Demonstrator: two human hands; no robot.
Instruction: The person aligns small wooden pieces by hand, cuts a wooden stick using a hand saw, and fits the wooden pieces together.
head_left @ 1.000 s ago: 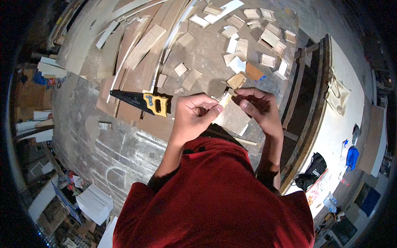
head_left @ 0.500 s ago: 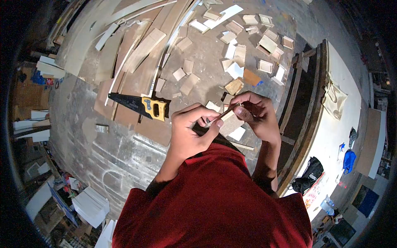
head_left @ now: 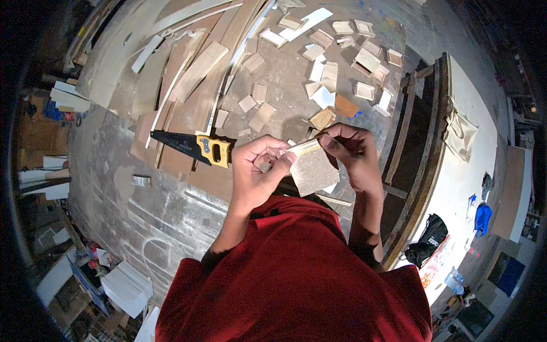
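Note:
Between my two hands hangs a small grainy, speckled sheet (head_left: 316,171) that looks like sandpaper, its upper edge folded or creased. My left hand (head_left: 256,171) pinches the left end of that edge between thumb and fingers. At the other end, my right hand (head_left: 354,154) grips the upper corner, where a darker brown part shows. Left of my left hand, a handsaw (head_left: 191,147) with a yellow and black handle lies on boards. Just beyond my hands is a small wood block (head_left: 323,118).
Several small wooden pieces (head_left: 369,60) are scattered over the floor ahead. Long boards (head_left: 196,71) lie at upper left. On the right stands a white-topped bench (head_left: 456,188) with a black bag (head_left: 427,239) on it. A tape roll (head_left: 141,180) lies at left.
The sheet has turned from a thin brownish edge to show its broad speckled face. My left hand has shifted slightly left and up; my right hand has turned a little.

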